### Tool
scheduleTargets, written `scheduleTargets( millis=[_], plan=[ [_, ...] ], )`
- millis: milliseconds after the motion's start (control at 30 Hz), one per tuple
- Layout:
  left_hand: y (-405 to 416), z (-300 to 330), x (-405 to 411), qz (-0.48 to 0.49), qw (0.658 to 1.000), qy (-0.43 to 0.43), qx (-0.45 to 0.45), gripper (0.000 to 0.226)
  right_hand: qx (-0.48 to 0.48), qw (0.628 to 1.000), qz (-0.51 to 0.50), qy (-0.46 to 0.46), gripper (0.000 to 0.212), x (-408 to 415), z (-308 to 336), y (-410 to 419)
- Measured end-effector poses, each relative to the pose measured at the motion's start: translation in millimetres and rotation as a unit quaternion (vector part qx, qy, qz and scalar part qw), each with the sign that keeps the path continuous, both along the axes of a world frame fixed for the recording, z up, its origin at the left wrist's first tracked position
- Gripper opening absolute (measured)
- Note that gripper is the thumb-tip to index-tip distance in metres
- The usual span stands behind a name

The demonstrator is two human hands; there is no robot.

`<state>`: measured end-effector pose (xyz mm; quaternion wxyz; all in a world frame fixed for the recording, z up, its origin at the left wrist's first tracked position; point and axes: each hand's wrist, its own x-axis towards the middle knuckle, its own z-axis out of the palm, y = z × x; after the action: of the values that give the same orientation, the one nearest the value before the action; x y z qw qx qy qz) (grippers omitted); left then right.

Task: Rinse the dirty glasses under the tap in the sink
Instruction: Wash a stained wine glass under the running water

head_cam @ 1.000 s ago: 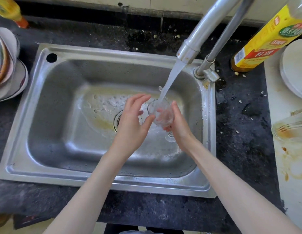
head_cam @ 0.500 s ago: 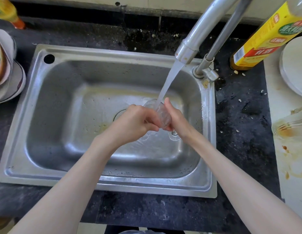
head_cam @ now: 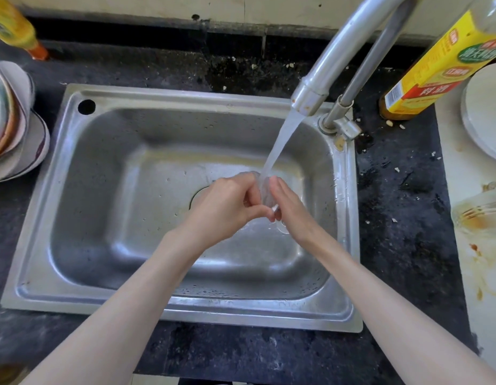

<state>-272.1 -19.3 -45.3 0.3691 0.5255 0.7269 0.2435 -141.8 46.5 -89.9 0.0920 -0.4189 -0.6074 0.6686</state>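
Both your left hand and right hand clasp the small clear stemmed glass at frame centre, under the steel tap's stream. Tilt its mouth into the water and turn it slowly.

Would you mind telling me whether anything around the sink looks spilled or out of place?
Yes: the pale board to the right of the sink carries orange-brown sauce smears, and crumbs lie scattered on the dark counter near the tap. Nothing looks broken.
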Motion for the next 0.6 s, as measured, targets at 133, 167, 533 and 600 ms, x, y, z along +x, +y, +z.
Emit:
scheduleTargets(
  millis=[133,167,533,600],
  plan=[
    [-5.4,-4.5,-4.5,-0.166,0.986,0.002,0.011,0.007,-0.066,0.997,-0.021,-0.023,0.051,-4.9,3.4,9.4],
    [-6.5,-7.0,-8.9,-0.210,0.977,0.023,0.004,0.017,-0.098,0.994,0.011,-0.038,0.059,-5.7,5.6,14.0],
    [-2.8,-2.1,-2.8,-0.126,0.991,0.019,0.032,0.016,-0.042,0.999,-0.023,0.003,0.049,-9.6,1.4,10.7],
    [-3.6,-4.3,-4.0,-0.212,0.976,0.053,-0.019,0.024,-0.116,0.993,-0.005,-0.015,0.070,-10.9,0.6,17.2]
  ],
)
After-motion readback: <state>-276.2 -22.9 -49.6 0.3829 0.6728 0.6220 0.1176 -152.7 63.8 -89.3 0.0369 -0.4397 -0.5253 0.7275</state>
